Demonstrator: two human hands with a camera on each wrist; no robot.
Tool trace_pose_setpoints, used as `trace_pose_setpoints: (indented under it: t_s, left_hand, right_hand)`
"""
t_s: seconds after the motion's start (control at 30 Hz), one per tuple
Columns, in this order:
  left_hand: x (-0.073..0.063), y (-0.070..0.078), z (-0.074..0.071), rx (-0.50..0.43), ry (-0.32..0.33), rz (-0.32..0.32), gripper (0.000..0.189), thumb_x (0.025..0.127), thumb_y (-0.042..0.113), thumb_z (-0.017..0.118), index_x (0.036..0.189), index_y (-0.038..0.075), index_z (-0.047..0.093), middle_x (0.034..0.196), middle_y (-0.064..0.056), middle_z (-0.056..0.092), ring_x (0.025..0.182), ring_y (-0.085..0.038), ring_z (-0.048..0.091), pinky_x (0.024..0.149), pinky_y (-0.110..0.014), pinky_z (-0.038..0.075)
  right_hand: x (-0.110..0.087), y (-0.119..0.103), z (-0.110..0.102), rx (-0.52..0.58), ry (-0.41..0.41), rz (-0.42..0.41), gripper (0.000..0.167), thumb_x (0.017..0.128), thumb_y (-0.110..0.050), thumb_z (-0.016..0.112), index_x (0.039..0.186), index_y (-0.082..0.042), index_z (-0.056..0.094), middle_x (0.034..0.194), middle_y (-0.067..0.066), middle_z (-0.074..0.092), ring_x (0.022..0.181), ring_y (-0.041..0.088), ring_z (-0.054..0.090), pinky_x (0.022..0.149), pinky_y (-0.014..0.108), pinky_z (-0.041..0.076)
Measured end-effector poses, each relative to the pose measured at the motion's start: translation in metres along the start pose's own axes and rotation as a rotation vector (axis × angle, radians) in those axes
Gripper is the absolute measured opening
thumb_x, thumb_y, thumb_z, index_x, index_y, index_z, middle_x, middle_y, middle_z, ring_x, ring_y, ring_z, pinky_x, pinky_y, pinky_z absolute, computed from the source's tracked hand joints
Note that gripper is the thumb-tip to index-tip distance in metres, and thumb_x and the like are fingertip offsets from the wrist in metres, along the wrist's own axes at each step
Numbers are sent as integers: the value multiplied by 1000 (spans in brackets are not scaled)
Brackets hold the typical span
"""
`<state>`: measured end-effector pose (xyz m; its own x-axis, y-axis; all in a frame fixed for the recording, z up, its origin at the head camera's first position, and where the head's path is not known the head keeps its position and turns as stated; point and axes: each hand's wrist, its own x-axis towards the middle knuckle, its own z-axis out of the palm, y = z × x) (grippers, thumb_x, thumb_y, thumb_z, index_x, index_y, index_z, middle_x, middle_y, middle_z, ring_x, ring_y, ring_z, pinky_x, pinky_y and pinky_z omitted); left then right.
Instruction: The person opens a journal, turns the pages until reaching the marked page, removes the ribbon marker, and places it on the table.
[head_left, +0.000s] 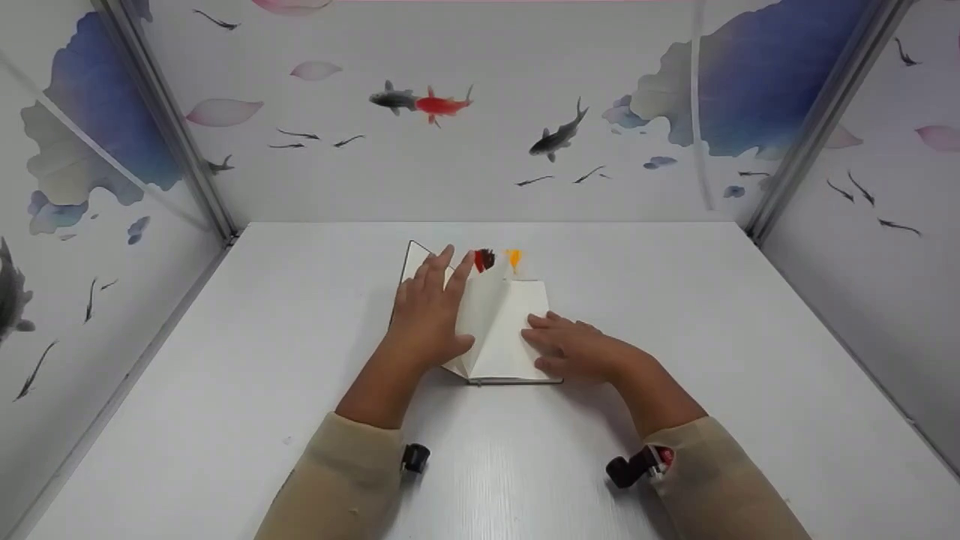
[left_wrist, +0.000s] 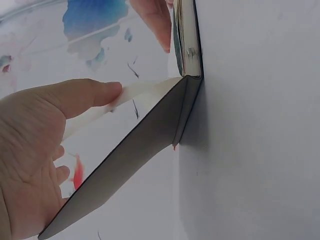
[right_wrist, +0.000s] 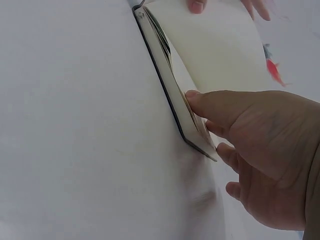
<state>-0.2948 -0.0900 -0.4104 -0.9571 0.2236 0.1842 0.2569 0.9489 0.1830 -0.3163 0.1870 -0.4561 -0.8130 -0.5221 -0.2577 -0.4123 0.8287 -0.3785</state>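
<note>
An open notebook (head_left: 514,330) with cream pages and a dark cover lies on the white table. My left hand (head_left: 431,307) rests over its raised left side, fingers spread. In the left wrist view, the left thumb (left_wrist: 107,93) touches a lifted page, and the grey cover (left_wrist: 135,150) slants up from the spine. My right hand (head_left: 574,349) lies at the right page's outer edge. From the right wrist, its thumb (right_wrist: 194,97) touches the page edges, the other fingers partly hidden behind the book. Red-black (head_left: 484,259) and orange marks (head_left: 514,259) show near the notebook's top.
The white tabletop (head_left: 262,360) surrounds the notebook. Panels painted with fish and leaves (head_left: 480,172) enclose the back and sides, with metal posts (head_left: 169,112) at the corners. Small black devices (head_left: 415,457) sit at both sleeve cuffs.
</note>
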Motion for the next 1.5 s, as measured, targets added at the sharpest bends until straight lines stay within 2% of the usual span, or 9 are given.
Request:
trace_pose_setpoints:
  t_s: [0.27,0.4,0.53,0.7,0.87,1.03,1.2,1.3,1.5]
  left_hand:
    - [-1,-1,-1,51,2,1,118,81,37,91,172,37,18,183,-4,5,170,-32,8,130,-67,23]
    - [0,-2,0,59,-30,-2,108,81,36,91,170,37,30,183,-4,5,171,-32,4,131,-68,21]
    - [0,-5,0,37,-78,-23,97,84,36,87,168,30,39,184,-4,5,171,-32,1,132,-68,17]
    - [1,-10,2,27,-124,-58,91,89,41,79,168,20,39,184,-7,3,171,-32,0,133,-68,12]
    - [2,-14,7,56,-147,-89,94,93,52,76,170,16,33,183,-11,5,171,-34,2,133,-70,11]
    - [2,-15,6,68,-176,-104,95,94,52,77,171,20,31,183,-12,9,170,-35,5,133,-70,11]
    - [0,-16,6,46,-190,-90,89,93,49,78,168,27,37,183,-11,9,170,-36,3,133,-71,8]
    - [-2,-17,5,41,-196,-81,84,93,45,79,166,27,42,183,-10,11,171,-35,2,133,-71,6]
    - [-4,-17,4,19,-255,-86,71,96,41,75,161,28,51,180,-9,24,169,-35,13,133,-71,6]
  right_hand:
    - [-1,0,0,10,-7,-6,65,109,-39,59,169,-29,34,181,-6,20,171,28,8,137,60,11]
    - [0,0,1,10,-8,8,65,109,-39,60,168,-31,35,181,-8,20,171,27,8,137,59,12]
    - [1,0,1,-4,-6,4,65,109,-39,59,169,-30,35,181,-8,19,171,27,8,137,57,12]
    - [-1,-1,1,-11,-9,-8,65,110,-38,58,169,-27,34,181,-5,18,171,29,8,137,58,12]
    - [-1,-3,1,-18,-8,4,65,110,-38,59,169,-28,34,181,-6,19,171,28,8,137,58,13]
    - [0,-4,1,-8,-3,25,65,109,-39,60,168,-31,35,181,-8,19,171,27,8,137,57,12]
    - [1,-5,1,-1,-2,50,65,108,-39,60,168,-33,35,181,-10,19,171,26,7,137,58,13]
    - [2,-5,2,5,-6,67,65,108,-40,61,168,-35,35,181,-11,19,171,26,7,137,59,13]
    - [3,-6,2,14,-10,79,64,108,-40,62,167,-35,37,181,-11,20,171,26,9,136,61,14]
